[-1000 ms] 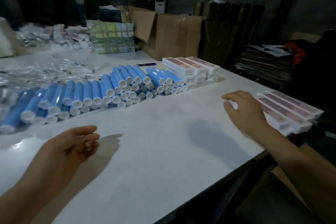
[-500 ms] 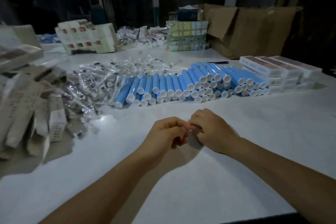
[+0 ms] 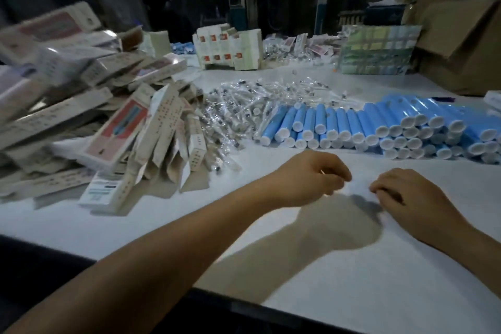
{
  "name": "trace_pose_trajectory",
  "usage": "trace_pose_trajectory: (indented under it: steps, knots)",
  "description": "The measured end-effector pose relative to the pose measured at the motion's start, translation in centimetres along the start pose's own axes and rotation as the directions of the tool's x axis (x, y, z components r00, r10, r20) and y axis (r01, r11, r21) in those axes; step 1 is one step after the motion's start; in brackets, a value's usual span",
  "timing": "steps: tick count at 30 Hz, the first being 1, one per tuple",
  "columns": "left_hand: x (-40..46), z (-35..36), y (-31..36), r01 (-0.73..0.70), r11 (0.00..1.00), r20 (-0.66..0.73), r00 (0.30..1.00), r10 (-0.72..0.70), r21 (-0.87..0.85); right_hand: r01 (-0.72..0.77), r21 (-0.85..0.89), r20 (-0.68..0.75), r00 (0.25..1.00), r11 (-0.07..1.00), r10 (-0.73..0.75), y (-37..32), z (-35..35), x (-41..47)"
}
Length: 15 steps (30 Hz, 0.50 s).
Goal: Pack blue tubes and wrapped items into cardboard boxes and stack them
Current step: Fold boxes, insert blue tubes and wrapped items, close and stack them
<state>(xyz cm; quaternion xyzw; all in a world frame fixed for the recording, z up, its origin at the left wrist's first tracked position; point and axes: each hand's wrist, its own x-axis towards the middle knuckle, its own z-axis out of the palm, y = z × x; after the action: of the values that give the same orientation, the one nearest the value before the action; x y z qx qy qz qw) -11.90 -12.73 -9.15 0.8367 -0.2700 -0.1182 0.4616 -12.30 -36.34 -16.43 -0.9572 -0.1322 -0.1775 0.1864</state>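
Risk, L to R: flat cartons [image 3: 116, 141] lie in a loose slanted heap; pulling one out could likely slide the rest off the table [image 3: 352, 266] edge. Wrapped items [image 3: 244, 106] sit tangled beside it. Blue tubes [image 3: 379, 127], stacked w/ caps forward, may roll if nudged.

Left hand [image 3: 309, 179]: fingers curled, nothing seen held. Right hand [image 3: 406, 192]: fingers curled down onto table, no item seen.
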Motion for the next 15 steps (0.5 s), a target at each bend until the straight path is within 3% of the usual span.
trace_pose_trajectory:
  steps: [2, 4, 7, 10, 12, 15]
  knots:
    - [-1.6, -3.4, -0.3, 0.028, 0.976, -0.132, 0.991, 0.000, 0.214, -0.004, -0.001, 0.006, 1.000, 1.000, 0.004, 0.1, 0.1, 0.0]
    - [-3.6, -7.1, -1.0, 0.099, 0.882, -0.295, 0.954, 0.046, 0.461, 0.007, 0.002, 0.002, 1.000, 1.000, -0.007, 0.4, 0.3, 0.0]
    - [-6.1, -12.7, -2.3, 0.351, 0.560, -0.504, 0.852, 0.142, 0.751, 0.001, 0.018, -0.016, 1.000, 1.000, -0.001, 0.9, 0.7, 0.0]
    - [-8.3, -17.6, -4.2, 0.624, 0.318, -0.684, 0.719, 0.122, 0.714, -0.008, 0.007, -0.009, 1.000, 1.000, 0.008, 1.5, 1.0, 0.2]
    - [-9.8, -20.2, -5.6, 0.746, 0.248, -0.778, 0.625, 0.059, 0.618, -0.018, 0.003, -0.001, 1.000, 1.000, 0.018, 1.6, 1.1, 0.1]
    - [-11.4, -22.3, -7.7, 0.851, 0.196, -0.844, 0.517, -0.142, 0.488, -0.020, -0.005, -0.002, 1.000, 1.000, 0.020, 1.6, 1.1, 0.0]
